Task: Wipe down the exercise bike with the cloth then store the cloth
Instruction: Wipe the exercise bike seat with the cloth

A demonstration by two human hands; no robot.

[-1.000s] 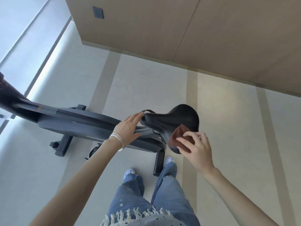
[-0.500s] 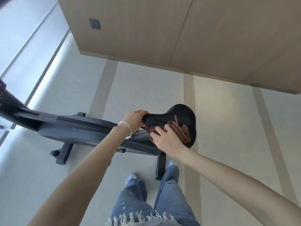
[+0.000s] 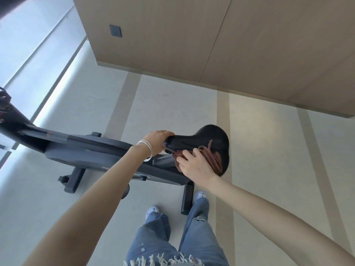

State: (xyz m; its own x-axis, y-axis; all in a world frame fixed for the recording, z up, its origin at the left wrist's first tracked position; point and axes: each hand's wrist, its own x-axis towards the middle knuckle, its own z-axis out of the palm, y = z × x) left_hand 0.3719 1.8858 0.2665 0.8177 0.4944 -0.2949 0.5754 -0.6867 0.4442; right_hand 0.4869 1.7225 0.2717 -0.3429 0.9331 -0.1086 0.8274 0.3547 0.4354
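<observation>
Moved up from the saddle's near edge, the cloth (image 3: 215,159) now lies bunched on the saddle (image 3: 192,141) top under the gripping right hand (image 3: 196,167), left hand (image 3: 158,141) curled round the nose, open floor (image 3: 269,154) right of both hands, wall (image 3: 249,45) beyond.

Head camera, steeply down over bike (image 3: 86,150)

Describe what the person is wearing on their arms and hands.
Both forearms are uncovered as far as the view shows, with no sleeves. The left hand has a stack of thin silver bangles at its wrist. The right hand has a plain wrist, with no band or watch. Neither hand wears a glove.
</observation>
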